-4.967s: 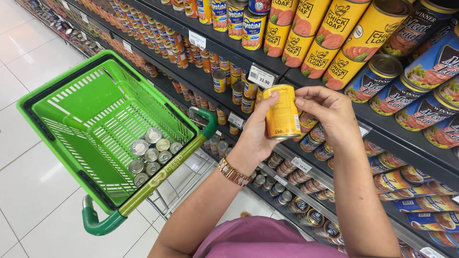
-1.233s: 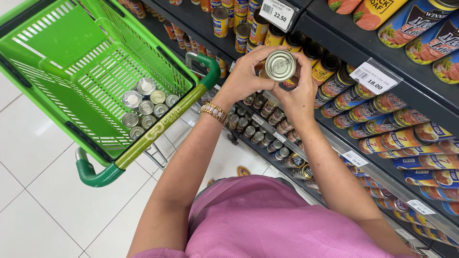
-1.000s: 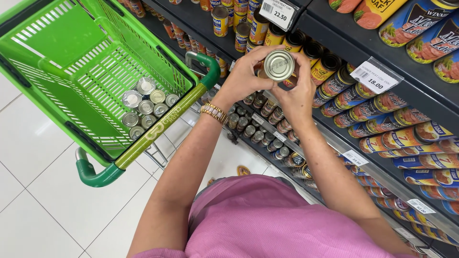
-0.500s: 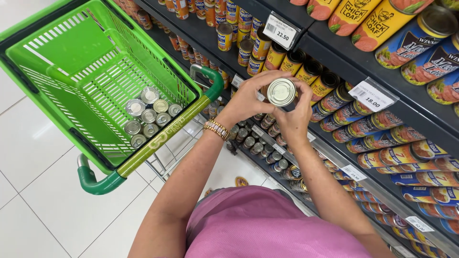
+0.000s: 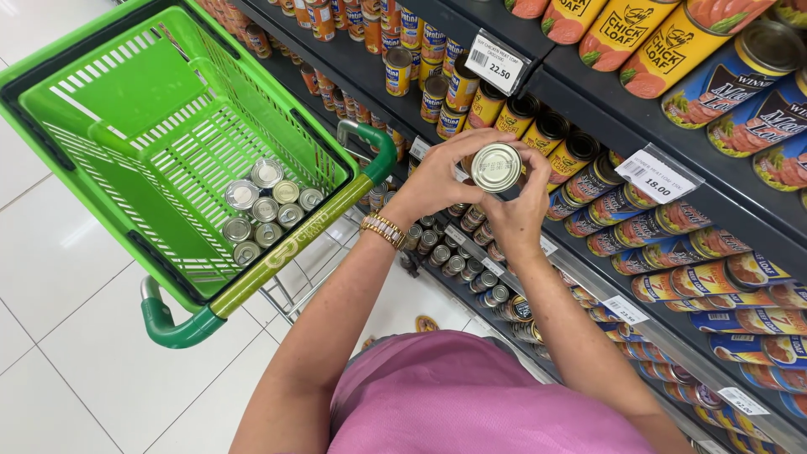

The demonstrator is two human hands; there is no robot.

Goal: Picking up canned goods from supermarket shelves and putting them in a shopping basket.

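Can: upright, clamped between left hand and right hand.
Risk: slips, drops past basket onto floor.

Both hands raised together, left hand and right hand fingers curled, gripping.

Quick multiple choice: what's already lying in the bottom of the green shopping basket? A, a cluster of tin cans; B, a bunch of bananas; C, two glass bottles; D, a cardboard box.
A: a cluster of tin cans with silver tops sits at the bottom of the green basket, while the left hand and right hand together hold another can beside the shelves.
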